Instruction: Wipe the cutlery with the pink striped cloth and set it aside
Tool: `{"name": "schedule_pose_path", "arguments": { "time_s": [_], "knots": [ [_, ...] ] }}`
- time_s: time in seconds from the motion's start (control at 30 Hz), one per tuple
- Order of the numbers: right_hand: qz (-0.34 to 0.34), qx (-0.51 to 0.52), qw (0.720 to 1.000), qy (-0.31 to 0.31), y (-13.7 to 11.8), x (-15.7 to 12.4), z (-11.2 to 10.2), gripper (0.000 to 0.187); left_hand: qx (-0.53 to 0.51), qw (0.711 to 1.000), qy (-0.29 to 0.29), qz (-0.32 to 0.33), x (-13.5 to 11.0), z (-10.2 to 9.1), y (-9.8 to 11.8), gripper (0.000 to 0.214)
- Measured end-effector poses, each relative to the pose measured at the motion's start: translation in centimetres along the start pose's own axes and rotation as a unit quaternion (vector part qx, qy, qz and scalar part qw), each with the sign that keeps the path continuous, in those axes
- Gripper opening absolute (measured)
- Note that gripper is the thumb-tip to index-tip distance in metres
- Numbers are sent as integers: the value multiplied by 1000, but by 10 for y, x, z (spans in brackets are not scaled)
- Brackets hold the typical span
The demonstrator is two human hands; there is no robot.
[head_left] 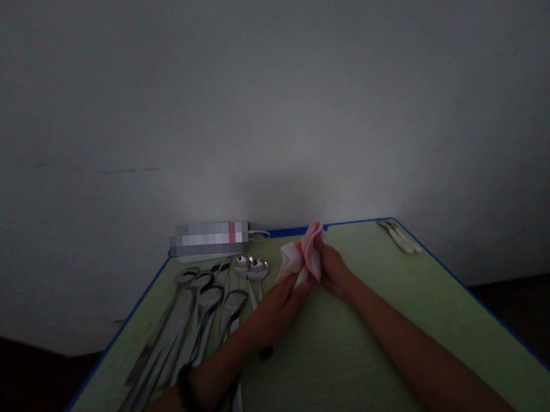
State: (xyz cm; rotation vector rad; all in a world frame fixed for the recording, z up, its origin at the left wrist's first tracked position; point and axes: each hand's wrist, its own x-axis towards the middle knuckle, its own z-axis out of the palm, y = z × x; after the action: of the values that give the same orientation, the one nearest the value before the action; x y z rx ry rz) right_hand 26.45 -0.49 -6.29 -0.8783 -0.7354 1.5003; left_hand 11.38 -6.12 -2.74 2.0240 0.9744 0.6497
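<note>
Both of my hands meet over the middle of a light green table with a blue edge. My right hand is closed on a bunched pink and white cloth. My left hand grips something pale and thin that runs into the cloth; I cannot make out what it is. A row of several long metal spoons lies on the table just left of my left forearm, which wears a dark wristband.
A white block with a cable lies at the table's far edge against the pale wall. Two white-handled utensils lie at the far right corner. The scene is dim, with dark floor on both sides.
</note>
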Motion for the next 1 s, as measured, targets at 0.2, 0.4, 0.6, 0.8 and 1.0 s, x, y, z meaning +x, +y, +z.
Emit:
{"name": "schedule_pose_path", "arguments": {
  "time_s": [0.2, 0.4, 0.6, 0.8, 1.0],
  "knots": [
    [35, 13, 996, -77, -6, -5, -3, 28, -5, 1000, 7, -8, 1, 0, -4, 38],
    [-1, 3, 998, -64, -2, -4, -3, 30, -16, 1000, -8, -1, 1, -2, -1, 37],
    [-21, -39, 999, -18, 5, 0, -3, 39, 5, 1000, -7, 7, 1, -3, 1, 35],
    [4, 22, 1000, 13, 2, 5, -1, 46, 20, 1000, -13, 11, 0, -1, -2, 36],
    [-11, 61, 998, -14, -5, 4, 6, 40, 25, 997, 9, 74, 2, -14, 8, 35]
  ]
}}
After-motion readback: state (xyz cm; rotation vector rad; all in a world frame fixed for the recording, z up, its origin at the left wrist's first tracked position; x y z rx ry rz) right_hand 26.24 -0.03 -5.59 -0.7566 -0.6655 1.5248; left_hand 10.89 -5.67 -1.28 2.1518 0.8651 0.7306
